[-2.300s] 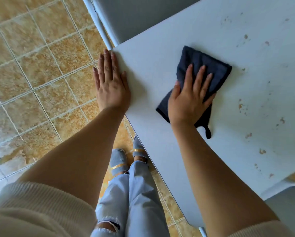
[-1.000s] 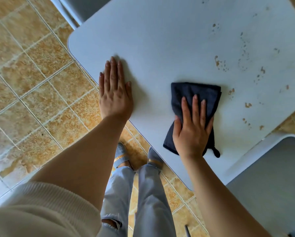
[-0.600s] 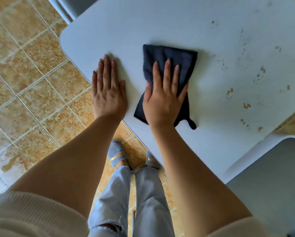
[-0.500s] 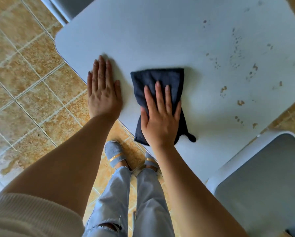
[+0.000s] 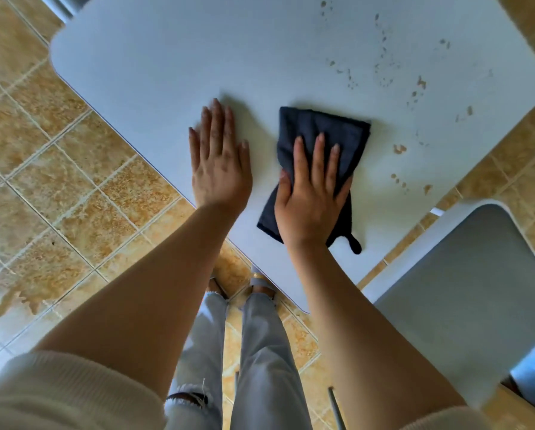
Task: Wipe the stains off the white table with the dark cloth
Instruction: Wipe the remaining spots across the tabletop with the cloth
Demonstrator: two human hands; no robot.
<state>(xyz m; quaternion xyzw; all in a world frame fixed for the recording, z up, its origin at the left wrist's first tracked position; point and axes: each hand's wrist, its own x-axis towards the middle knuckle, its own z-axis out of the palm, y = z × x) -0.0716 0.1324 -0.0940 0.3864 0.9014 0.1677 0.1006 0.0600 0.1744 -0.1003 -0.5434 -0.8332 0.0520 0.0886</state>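
Note:
The white table [image 5: 173, 66] fills the upper middle of the head view. A folded dark cloth [image 5: 328, 131] lies on it near the front edge, and my right hand [image 5: 312, 193] presses flat on the cloth's near half with fingers spread. My left hand [image 5: 218, 162] rests flat and open on the bare tabletop just left of the cloth, touching nothing else. Brown stains [image 5: 399, 148] speckle the table to the right of the cloth and farther back on the right side. A small loop of the cloth sticks out by my right wrist.
A grey chair seat [image 5: 465, 299] stands at the lower right, close to the table's corner. Tan floor tiles [image 5: 58, 169] lie on the left and below. My legs in light jeans [image 5: 260, 367] stand at the table's front edge.
My right hand has slid the cloth to the right, away from my left hand and toward the stains. My left hand stays flat on the table.

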